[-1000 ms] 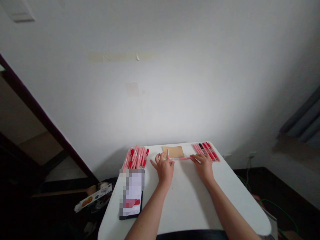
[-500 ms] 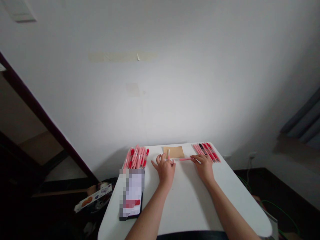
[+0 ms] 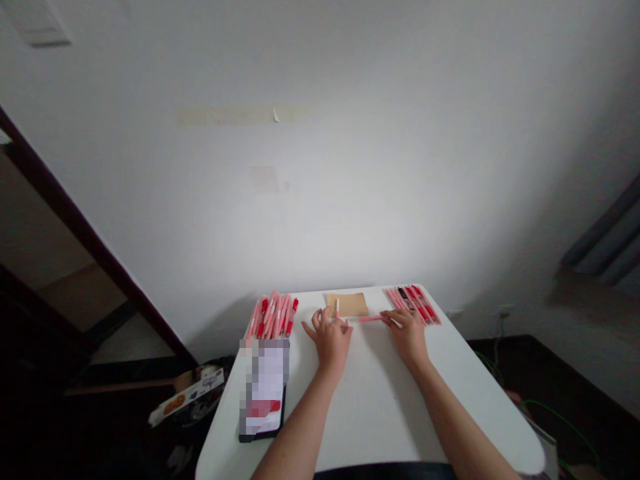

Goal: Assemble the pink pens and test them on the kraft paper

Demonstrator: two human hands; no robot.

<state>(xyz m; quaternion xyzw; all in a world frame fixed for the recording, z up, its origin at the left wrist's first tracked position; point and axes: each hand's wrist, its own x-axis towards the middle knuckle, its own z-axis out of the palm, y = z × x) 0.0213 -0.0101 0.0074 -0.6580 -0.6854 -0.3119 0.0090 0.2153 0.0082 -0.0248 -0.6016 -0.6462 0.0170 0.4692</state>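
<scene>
In the middle of the table my right hand (image 3: 410, 333) pinches one end of a slim pink pen (image 3: 370, 319), which lies level and points left. My left hand (image 3: 332, 343) has thumb and index finger pressed together near the pen's other end, its remaining fingers raised and spread. What that pinch holds is too small to make out. Just behind the left fingers a short white and pinkish stick (image 3: 337, 307) shows against a tan paper (image 3: 355, 305); its lower end is hidden by the hand.
A heap of pink and red pens (image 3: 273, 317) lies at the table's back left. Several pink, red and black pens (image 3: 417, 303) form a row at the back right. A phone (image 3: 267, 387) rests at left front. The white table (image 3: 380, 413) stands against the wall.
</scene>
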